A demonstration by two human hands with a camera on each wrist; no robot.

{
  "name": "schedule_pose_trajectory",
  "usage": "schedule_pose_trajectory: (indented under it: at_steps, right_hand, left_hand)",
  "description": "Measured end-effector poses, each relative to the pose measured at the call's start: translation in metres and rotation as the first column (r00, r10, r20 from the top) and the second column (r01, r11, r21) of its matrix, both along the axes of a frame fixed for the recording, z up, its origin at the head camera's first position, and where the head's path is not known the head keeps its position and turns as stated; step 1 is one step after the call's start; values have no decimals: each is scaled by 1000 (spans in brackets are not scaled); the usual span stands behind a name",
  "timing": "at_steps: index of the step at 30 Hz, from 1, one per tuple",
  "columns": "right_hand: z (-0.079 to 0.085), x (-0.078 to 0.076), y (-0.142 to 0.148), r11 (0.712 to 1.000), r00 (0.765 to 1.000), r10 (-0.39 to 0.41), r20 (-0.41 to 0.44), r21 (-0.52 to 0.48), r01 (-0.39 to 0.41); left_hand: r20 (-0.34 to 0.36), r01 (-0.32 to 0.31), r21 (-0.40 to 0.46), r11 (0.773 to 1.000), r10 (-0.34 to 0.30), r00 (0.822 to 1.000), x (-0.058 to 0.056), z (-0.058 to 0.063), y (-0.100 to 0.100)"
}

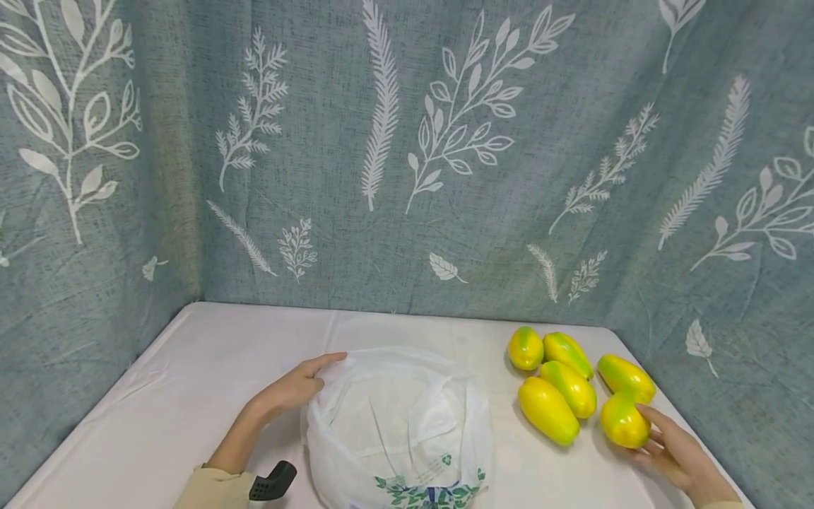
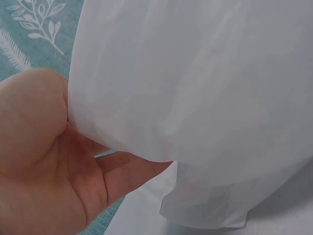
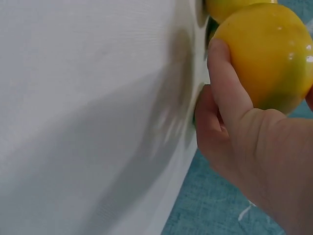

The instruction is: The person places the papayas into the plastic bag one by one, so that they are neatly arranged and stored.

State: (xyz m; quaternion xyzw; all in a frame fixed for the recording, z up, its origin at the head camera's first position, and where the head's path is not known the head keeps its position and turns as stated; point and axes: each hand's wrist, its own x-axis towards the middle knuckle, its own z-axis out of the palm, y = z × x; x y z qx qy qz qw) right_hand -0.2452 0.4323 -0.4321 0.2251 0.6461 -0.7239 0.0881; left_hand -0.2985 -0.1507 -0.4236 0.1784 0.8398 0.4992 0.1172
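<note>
Since the rounded yellow-green fruit [image 1: 620, 424] looks slippery, your right hand [image 1: 675, 451] grips its sides; your left hand [image 1: 289, 387] pinches the white plastic bag [image 1: 340, 452].

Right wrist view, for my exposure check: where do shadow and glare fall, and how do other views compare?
Right wrist: a broad soft shadow crosses the table, bright spots glint on the fruit; left wrist: the bag looks grey and flat; head: fairly even light, fruit glints slightly.
</note>
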Motion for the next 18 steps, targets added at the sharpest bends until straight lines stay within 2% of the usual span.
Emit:
schedule_pose_trajectory:
  at_steps: [11,18]
  right_hand:
    - [21,-3,-7,1000,998,-5,-57,-16,4]
    - [34,-4,-23,997,992,28,-124,-62,-36]
  left_hand:
    - [5,-3,0,1000,3,1000,0,0,1]
    - [8,12,4,1000,-12,1000,0,-1,1]
